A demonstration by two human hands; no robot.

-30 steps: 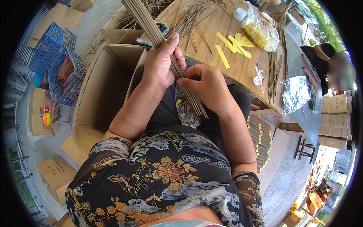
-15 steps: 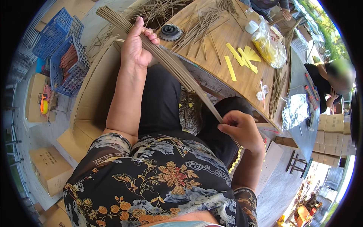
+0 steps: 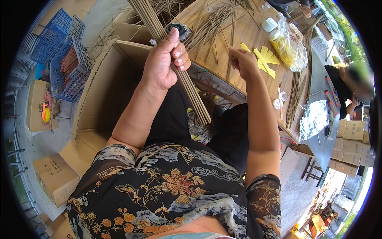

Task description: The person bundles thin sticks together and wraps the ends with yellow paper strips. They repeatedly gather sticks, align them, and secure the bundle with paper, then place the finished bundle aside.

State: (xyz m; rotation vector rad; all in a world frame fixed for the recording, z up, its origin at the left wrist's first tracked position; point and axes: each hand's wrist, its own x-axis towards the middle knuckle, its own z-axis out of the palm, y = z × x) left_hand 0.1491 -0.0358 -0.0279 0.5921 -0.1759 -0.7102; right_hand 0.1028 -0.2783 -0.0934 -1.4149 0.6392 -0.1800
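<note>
Left hand (image 3: 164,59) clenches a bundle of sticks (image 3: 187,85) over the lap; right hand (image 3: 242,61) pinches one stick from the wooden table (image 3: 242,36). Gathering looks part done: many loose sticks (image 3: 211,24) remain there.

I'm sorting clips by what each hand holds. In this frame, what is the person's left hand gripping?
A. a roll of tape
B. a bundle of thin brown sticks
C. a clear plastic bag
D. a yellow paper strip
B: the left hand is closed around a bundle of thin sticks that slants down toward the lap.
</note>
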